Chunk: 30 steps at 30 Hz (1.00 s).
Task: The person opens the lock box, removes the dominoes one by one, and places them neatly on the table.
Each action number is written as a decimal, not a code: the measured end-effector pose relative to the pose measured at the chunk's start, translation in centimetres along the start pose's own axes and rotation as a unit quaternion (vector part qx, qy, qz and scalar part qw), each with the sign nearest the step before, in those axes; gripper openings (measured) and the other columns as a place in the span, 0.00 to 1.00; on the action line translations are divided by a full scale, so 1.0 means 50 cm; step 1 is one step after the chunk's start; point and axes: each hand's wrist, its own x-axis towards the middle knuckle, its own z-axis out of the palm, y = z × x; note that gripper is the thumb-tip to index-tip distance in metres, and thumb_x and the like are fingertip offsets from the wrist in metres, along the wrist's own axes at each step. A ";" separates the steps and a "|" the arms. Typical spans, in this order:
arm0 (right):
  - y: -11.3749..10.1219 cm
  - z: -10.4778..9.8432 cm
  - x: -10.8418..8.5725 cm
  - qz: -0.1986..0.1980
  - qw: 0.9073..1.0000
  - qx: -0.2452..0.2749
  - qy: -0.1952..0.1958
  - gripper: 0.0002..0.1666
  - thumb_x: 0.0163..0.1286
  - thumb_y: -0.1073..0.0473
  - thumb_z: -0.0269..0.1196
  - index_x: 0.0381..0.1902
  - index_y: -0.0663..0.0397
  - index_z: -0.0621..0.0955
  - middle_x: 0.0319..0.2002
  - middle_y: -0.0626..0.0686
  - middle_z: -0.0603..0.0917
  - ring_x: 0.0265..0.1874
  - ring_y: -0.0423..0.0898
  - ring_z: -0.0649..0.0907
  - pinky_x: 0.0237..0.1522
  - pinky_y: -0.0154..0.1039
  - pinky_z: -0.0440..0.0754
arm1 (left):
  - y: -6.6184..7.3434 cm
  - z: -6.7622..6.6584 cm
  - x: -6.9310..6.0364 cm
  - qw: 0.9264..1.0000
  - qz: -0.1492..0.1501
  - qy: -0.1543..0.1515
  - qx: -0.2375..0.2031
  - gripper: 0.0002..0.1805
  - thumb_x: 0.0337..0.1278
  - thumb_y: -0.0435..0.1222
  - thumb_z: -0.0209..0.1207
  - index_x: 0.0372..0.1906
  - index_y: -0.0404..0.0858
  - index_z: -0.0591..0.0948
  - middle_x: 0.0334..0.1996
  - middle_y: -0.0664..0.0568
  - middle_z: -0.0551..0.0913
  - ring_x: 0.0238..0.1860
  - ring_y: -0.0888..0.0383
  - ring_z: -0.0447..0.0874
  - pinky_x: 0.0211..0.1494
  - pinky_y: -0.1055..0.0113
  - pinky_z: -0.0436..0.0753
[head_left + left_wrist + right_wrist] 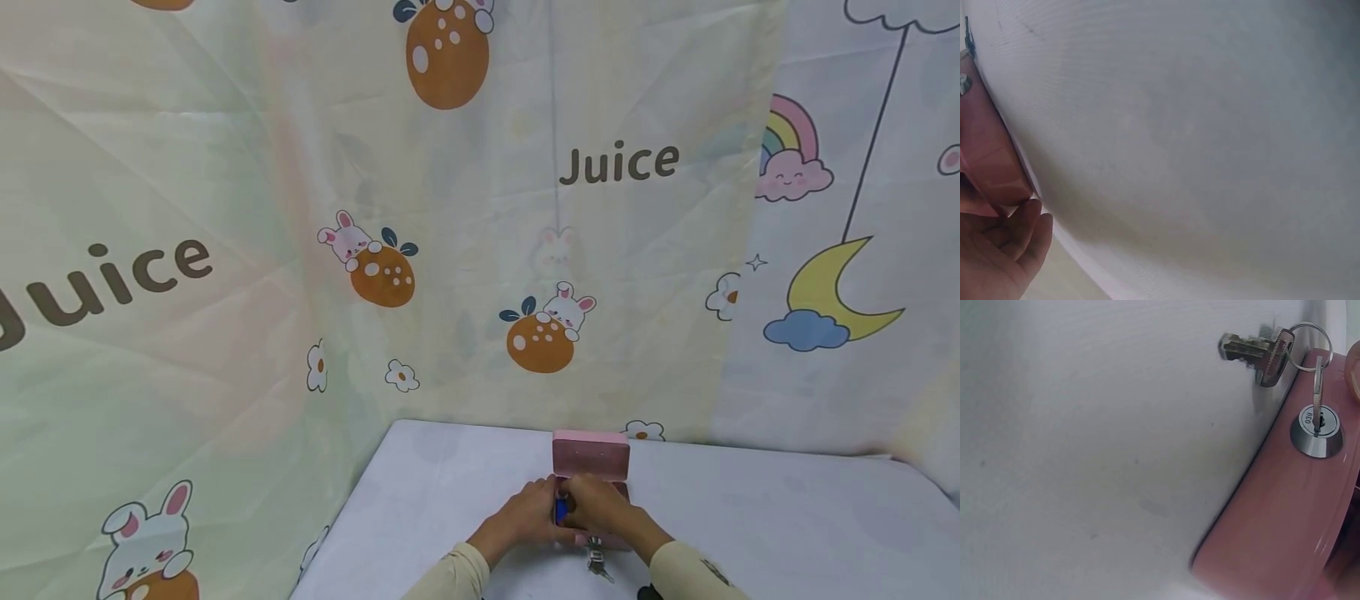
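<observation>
A pink metal lock box (591,460) stands on the white table with its lid raised. Its round lock (1317,432) has a key in it, and a second key (1260,351) hangs from the ring. My left hand (531,510) grips the box's left side; in the left wrist view its curled fingers (1022,234) touch the box's corner. Inside the box, my right hand (597,502) reaches in beside a blue thing (561,510). Its fingertips are mostly hidden, and I cannot tell whether they pinch the blue thing.
The white table (450,475) spreads out on both sides of the box. Behind it hangs a printed curtain (465,333), close to the table's back edge. A small black thing (648,592) shows at the bottom, by the right sleeve.
</observation>
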 end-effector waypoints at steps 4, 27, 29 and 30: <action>-0.002 0.000 0.000 0.022 1.000 0.001 -0.008 0.21 0.51 0.61 0.79 0.44 0.56 0.85 0.36 0.50 0.87 0.33 0.43 0.81 0.48 0.53 0.85 | 0.001 0.001 0.002 1.000 -0.003 -0.001 0.001 0.52 0.45 0.64 0.70 0.69 0.39 0.66 0.50 0.51 0.81 0.48 0.62 0.79 0.51 0.63 0.83; 0.006 0.008 0.005 0.016 1.000 0.002 -0.014 0.24 0.53 0.62 0.77 0.50 0.54 0.85 0.47 0.53 0.88 0.47 0.50 0.86 0.58 0.58 0.80 | -0.004 0.000 0.001 1.000 0.022 0.012 0.016 0.52 0.44 0.64 0.71 0.67 0.37 0.68 0.48 0.49 0.81 0.46 0.61 0.79 0.48 0.66 0.82; 0.004 0.007 0.003 0.018 1.000 0.004 -0.016 0.24 0.54 0.62 0.77 0.51 0.54 0.85 0.47 0.53 0.88 0.46 0.50 0.86 0.58 0.58 0.80 | -0.003 -0.001 0.000 1.000 0.023 0.011 0.011 0.52 0.44 0.64 0.71 0.68 0.35 0.67 0.48 0.49 0.82 0.46 0.61 0.79 0.49 0.66 0.82; 0.004 0.005 0.002 0.019 1.000 0.003 -0.017 0.24 0.54 0.62 0.77 0.51 0.55 0.85 0.47 0.53 0.88 0.45 0.49 0.86 0.58 0.58 0.80 | -0.003 -0.001 0.000 1.000 0.024 0.011 0.010 0.53 0.45 0.63 0.71 0.68 0.35 0.67 0.48 0.48 0.82 0.46 0.61 0.79 0.50 0.67 0.82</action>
